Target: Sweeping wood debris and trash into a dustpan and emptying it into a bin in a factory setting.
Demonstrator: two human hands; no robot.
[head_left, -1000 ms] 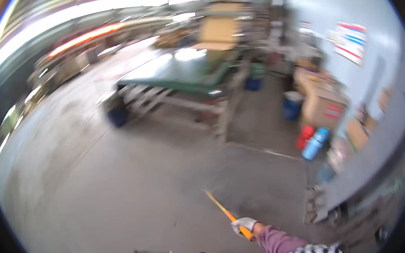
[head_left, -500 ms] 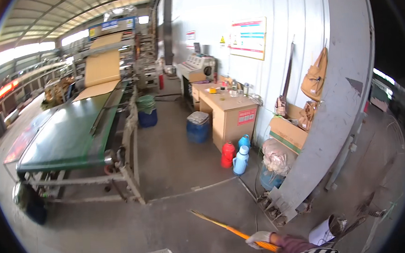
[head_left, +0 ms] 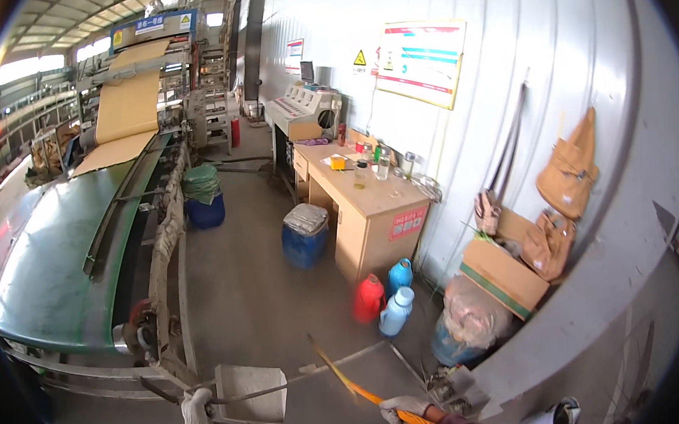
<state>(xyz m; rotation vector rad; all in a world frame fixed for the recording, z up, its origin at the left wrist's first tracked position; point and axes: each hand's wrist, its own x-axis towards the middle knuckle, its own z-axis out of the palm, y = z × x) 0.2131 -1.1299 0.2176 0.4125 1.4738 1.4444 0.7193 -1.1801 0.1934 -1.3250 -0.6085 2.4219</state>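
Observation:
My left hand (head_left: pixel 197 411), in a pale work glove, is closed at the side of a whitish dustpan (head_left: pixel 251 407), on its thin dark handle. The dustpan hangs low, close to the end of the conveyor frame. My right hand (head_left: pixel 405 411), gloved too, is wrapped round the orange part of a slim broom (head_left: pixel 363 393). Its tan, frayed end points forward and left, over the floor. The two tools are apart from each other.
On the left runs a green-belted conveyor (head_left: pixel 60 263). Ahead right, a wooden desk (head_left: pixel 369 190) carries jars. Near it stand a blue drum (head_left: pixel 305 242), a red thermos (head_left: pixel 368 299) and a light blue thermos (head_left: pixel 396 312). A bagged bin (head_left: pixel 465 325) and a box (head_left: pixel 501 271) line the wall.
The view has shifted forward and right. My left hand has come into view at the dustpan, which sits higher in the picture. The right hand still grips the broom, now further left.

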